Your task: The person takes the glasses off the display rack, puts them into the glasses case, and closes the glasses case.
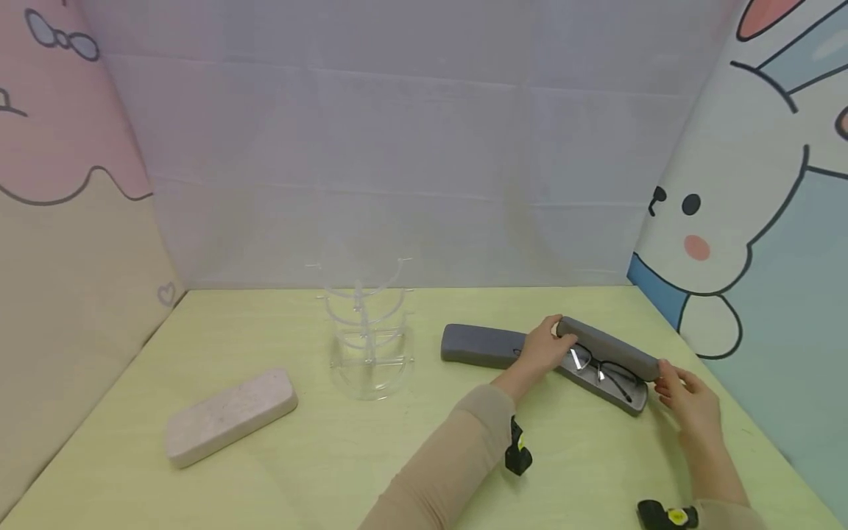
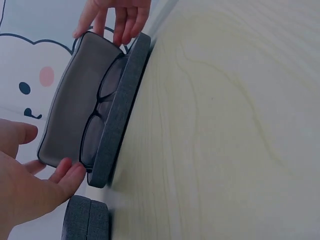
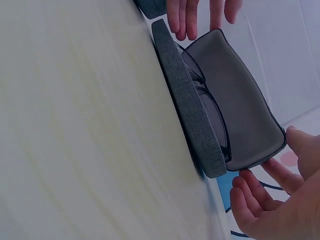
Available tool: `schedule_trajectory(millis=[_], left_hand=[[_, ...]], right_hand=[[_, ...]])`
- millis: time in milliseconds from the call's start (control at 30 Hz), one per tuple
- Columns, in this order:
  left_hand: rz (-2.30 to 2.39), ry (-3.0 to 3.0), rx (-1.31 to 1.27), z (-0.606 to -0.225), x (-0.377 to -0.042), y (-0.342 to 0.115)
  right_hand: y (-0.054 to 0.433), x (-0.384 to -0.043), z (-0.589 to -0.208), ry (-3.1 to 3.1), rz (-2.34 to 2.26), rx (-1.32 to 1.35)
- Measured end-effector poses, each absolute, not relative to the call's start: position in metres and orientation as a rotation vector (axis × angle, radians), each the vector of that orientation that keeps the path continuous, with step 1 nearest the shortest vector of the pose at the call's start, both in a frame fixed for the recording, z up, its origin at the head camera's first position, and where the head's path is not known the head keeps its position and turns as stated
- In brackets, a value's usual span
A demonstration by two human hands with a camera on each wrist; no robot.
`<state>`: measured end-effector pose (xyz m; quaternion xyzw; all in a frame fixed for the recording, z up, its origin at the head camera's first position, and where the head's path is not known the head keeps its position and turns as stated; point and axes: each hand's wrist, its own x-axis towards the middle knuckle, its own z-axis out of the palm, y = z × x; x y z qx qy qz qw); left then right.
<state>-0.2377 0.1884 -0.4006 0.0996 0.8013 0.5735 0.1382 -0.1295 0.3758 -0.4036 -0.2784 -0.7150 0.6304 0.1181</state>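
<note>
A grey glasses case (image 1: 612, 348) lies at the right of the table with its lid raised. Black-framed eyeglasses (image 1: 598, 363) rest inside, their lenses turned toward the lid in the left wrist view. My left hand (image 1: 539, 350) holds the lid's left end, thumb and fingers at its corner. At the lid's right end, my right hand (image 1: 694, 403) pinches the edge between thumb and fingers. In the right wrist view, the lid's grey lining (image 3: 237, 95) stands tilted back behind the eyeglasses.
A second grey glasses case (image 1: 480, 346), closed, lies just left of the open one, partly behind my left hand. A clear tiered stand (image 1: 369, 346) is at the table's back middle. A pale pinkish case (image 1: 232, 418) lies at the left. Printed walls surround the table.
</note>
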Motion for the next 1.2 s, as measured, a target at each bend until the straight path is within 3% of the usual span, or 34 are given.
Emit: schedule_trajectory(millis=[267,533,1200], left_hand=[[1.654,2.406,0.339,-0.395,-0.241,0.177],[1.606,2.421,0.306,-0.392,-0.247,0.174],[1.402,2.604,0.237,-0.392,-0.243,0.163]], right_hand=[[0.375,-0.134,-0.404,-2.001,1.97,-0.745],[0.373,-0.13,-0.402,-2.143,1.823,-0.85],[0.38,-0.124,-0.399,-2.333,1.858,-0.515]])
